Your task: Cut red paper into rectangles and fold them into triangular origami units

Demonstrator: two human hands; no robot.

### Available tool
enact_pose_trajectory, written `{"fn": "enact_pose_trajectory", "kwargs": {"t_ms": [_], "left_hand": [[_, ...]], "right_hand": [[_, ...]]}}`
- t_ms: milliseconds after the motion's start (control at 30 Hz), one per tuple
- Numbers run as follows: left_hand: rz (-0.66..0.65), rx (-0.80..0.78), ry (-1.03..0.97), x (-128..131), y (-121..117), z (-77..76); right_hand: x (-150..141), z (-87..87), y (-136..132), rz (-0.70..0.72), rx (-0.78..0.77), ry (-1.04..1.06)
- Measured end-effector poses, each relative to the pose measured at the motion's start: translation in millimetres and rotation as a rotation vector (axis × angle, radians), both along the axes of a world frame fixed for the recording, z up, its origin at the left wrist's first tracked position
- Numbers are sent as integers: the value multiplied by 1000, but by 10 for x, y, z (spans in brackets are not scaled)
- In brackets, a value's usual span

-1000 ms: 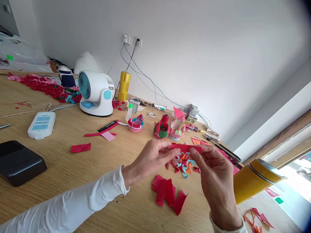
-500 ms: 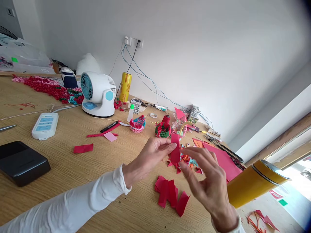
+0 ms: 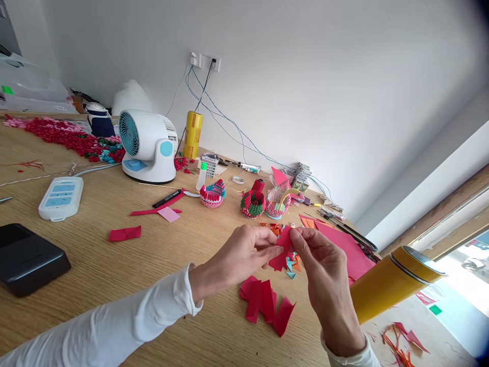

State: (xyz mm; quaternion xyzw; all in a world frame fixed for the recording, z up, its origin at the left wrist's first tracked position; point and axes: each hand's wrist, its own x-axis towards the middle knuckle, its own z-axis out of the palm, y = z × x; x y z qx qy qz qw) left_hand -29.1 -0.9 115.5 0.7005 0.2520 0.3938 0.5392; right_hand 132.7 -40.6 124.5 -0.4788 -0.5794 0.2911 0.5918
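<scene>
Between my two hands is a small red paper strip, held up above the table. My left hand pinches its left side between thumb and fingers. At its upper right edge, my right hand grips the paper with thumb and fingertips. Below lies a loose pile of red paper strips, some creased lengthwise. Just behind the held strip are small folded paper triangles in orange and blue, partly hidden by my hands.
A yellow flask stands close to my right forearm. Farther back sit folded-paper baskets, red paper sheets and a white fan. On the left are a black box-shaped device, a power strip and a red strip.
My right hand has closed from open fingers onto the strip's upper edge. The strip has tilted and looks shorter. The whole view has shifted slightly.
</scene>
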Motion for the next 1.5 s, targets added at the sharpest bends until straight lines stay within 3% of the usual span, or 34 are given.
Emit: {"fn": "enact_pose_trajectory", "kwargs": {"t_ms": [133, 233, 400, 567, 800, 933, 1333, 1500], "left_hand": [[2, -8, -102, -18, 26, 17], [-1, 12, -118, -33, 31, 48], [108, 144, -48, -43, 35, 60], [145, 118, -96, -42, 40, 69], [-1, -3, -184, -45, 63, 72], [-10, -59, -217, -29, 71, 48], [24, -247, -239, -13, 63, 95], [-3, -340, -262, -33, 42, 124]], "right_hand": [[0, -1, 18, 116, -73, 2], [16, -32, 40, 118, -83, 13], [19, -53, 42, 107, -69, 54], [-18, -41, 35, 192, -64, 133], [-65, -81, 58, 227, -77, 337], [-75, -89, 78, 232, -75, 377], [37, -142, 101, 200, -7, 68], [24, -137, 110, 190, -20, 71]]}}
